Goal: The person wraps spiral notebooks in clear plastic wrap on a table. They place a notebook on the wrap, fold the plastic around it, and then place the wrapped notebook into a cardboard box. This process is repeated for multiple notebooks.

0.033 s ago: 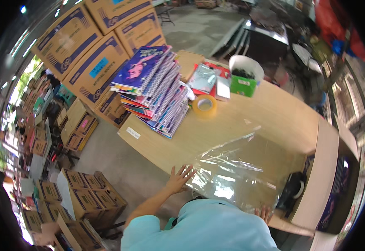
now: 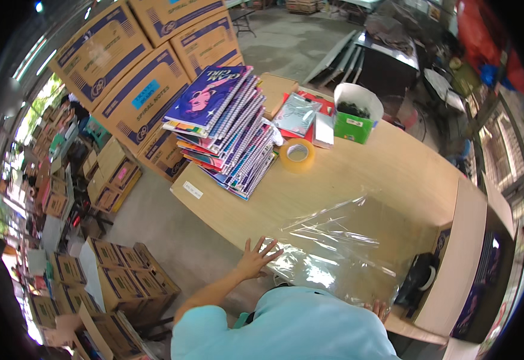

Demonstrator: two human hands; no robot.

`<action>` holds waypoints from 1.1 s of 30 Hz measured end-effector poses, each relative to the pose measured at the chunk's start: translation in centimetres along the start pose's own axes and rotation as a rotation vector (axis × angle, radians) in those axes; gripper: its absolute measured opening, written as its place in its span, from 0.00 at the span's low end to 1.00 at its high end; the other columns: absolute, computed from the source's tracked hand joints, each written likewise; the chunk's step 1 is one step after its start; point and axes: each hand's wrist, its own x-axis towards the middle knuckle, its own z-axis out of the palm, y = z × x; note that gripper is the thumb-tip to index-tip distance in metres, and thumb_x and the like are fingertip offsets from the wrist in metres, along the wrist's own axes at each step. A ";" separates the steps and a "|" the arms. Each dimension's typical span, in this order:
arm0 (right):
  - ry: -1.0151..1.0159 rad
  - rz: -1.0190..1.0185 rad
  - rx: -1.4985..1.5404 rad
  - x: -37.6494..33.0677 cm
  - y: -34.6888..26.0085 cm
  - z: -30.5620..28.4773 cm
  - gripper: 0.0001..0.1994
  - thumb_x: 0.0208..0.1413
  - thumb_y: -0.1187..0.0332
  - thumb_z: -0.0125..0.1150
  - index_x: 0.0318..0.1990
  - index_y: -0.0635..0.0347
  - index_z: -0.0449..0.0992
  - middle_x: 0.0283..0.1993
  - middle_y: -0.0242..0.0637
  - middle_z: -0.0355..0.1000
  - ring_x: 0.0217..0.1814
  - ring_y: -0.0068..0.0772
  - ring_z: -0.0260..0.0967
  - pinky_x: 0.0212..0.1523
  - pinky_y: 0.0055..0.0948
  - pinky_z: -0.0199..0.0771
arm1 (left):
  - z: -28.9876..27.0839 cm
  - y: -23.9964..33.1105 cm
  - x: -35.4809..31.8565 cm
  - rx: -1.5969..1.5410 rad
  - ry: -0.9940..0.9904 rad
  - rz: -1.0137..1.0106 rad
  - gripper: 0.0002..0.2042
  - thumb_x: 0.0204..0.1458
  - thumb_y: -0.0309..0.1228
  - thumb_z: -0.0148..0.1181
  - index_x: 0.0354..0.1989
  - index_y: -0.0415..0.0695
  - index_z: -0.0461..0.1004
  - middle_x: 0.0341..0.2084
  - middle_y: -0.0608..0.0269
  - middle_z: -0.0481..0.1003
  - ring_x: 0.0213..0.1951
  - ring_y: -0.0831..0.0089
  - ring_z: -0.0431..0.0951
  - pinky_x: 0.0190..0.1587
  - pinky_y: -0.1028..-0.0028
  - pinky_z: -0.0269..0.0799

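A clear plastic film sheet (image 2: pixel 340 255) lies creased and shiny across the near part of the wooden table. My left hand (image 2: pixel 259 259) rests with spread fingers on the sheet's left edge, holding nothing. By the sheet's near right corner is my right hand (image 2: pixel 381 308), mostly hidden by my body; the fingers that show look stretched out on the film. A black tape dispenser (image 2: pixel 417 279) stands just beyond the right hand, against an open carton (image 2: pixel 454 264). Farther off, a roll of yellowish tape (image 2: pixel 298 155) lies flat on the table.
A tall stack of spiral notebooks (image 2: pixel 223 132) stands at the table's far left. Beside it are a grey-covered notebook (image 2: pixel 298 114) and a green box (image 2: pixel 353 123) with dark contents. Large cartons (image 2: pixel 133 96) are piled behind, with more cartons (image 2: pixel 124 270) at the lower left.
The view has shifted slightly. Both hands keep their places at the edges of the film.
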 end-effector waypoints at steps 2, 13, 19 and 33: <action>-0.238 0.051 0.158 1.9 0.7 -2.3 0.32 0.53 0.61 0.57 0.67 0.43 0.58 0.72 0.51 0.47 0.75 0.61 0.39 0.67 0.70 0.31 | 1.0 1.3 0.2 -0.093 0.086 0.028 0.56 0.31 0.54 0.73 0.71 0.71 0.43 0.73 0.67 0.39 0.71 0.48 0.40 0.59 0.27 0.42; -0.312 -0.097 0.755 24.1 -6.9 -12.1 0.33 0.52 0.56 0.63 0.66 0.47 0.60 0.71 0.46 0.51 0.73 0.57 0.45 0.66 0.62 0.46 | -2.5 3.4 2.0 -0.196 -0.022 0.085 0.54 0.31 0.61 0.69 0.71 0.64 0.48 0.70 0.54 0.48 0.70 0.45 0.43 0.60 0.28 0.34; -0.391 -0.037 0.597 22.3 -8.6 -7.0 0.42 0.51 0.42 0.58 0.71 0.40 0.50 0.76 0.50 0.33 0.77 0.59 0.28 0.65 0.73 0.38 | 0.0 3.5 3.2 -0.214 0.174 0.238 0.51 0.35 0.58 0.69 0.71 0.67 0.49 0.71 0.55 0.46 0.70 0.47 0.44 0.60 0.27 0.35; -0.544 0.093 0.502 10.6 -5.4 -9.4 0.43 0.47 0.43 0.63 0.70 0.36 0.52 0.77 0.46 0.32 0.78 0.57 0.24 0.64 0.77 0.25 | 4.7 13.9 3.6 -0.348 0.231 0.319 0.45 0.41 0.60 0.63 0.70 0.71 0.50 0.72 0.58 0.43 0.71 0.47 0.42 0.60 0.29 0.37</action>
